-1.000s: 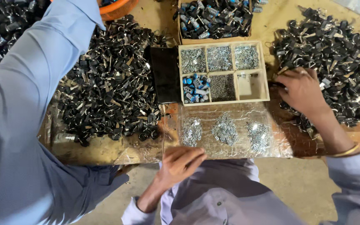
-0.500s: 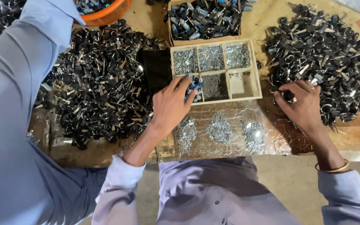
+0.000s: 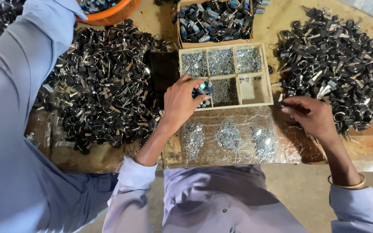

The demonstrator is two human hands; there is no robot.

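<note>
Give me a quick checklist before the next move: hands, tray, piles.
1. Left hand at the blue parts in the tray's lower-left compartment: ok, fingers on them.
2. Left grip closed on a part: cannot tell, fingers hide it.
3. Right hand at the near edge of the right pile: ok.
4. Right hand holding a piece: cannot tell, something small and dark shows at the fingertips.
5. Wooden tray flat on the bench: ok.
6. Three small metal heaps on the plastic sheet kept apart: ok.
</note>
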